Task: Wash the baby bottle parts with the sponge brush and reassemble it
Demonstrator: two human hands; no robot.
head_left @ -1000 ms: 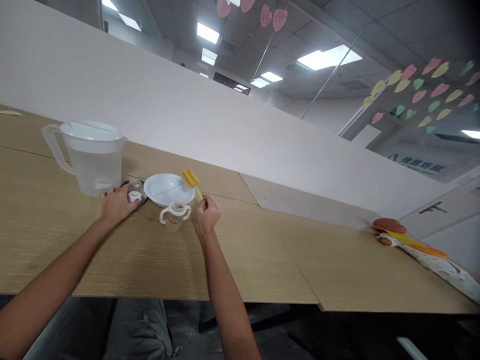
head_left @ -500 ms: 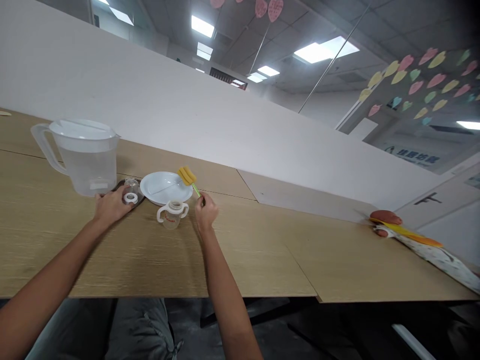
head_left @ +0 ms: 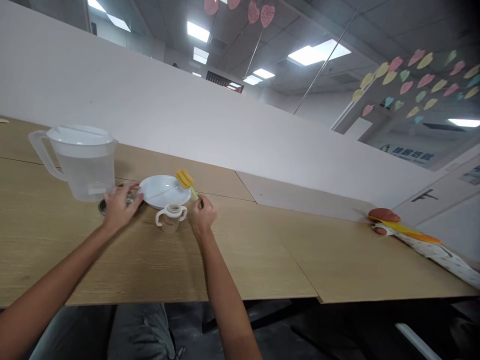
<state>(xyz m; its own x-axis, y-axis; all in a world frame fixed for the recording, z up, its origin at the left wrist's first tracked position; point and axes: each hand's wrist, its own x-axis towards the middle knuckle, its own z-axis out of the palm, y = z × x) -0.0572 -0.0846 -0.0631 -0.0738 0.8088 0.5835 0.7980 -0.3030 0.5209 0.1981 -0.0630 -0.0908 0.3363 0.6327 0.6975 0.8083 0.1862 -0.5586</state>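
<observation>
My right hand (head_left: 205, 214) is closed on the green handle of a sponge bottle brush (head_left: 185, 179). The brush's yellow head is over the right rim of a shallow white bowl (head_left: 159, 194). In front of the bowl stands a clear baby bottle (head_left: 170, 223), upright and uncapped, with two white side handles. My left hand (head_left: 120, 206) is open above a small dark tray (head_left: 102, 207), its fingertips close to the bowl's left rim; whether they touch it I cannot tell. That hand mostly hides the clear and white bottle parts on the tray.
A large translucent pitcher (head_left: 88, 165) with liquid and a lid stands behind my left hand. The wooden table (head_left: 255, 250) meets a white wall (head_left: 210, 135) at the back. A brown and yellow item on patterned white cloth (head_left: 420, 245) lies at the far right.
My left hand has let go of the bottle parts on the tray and moved right, toward the bowl. The tray now shows left of the hand. My right hand still holds the brush in nearly the same place.
</observation>
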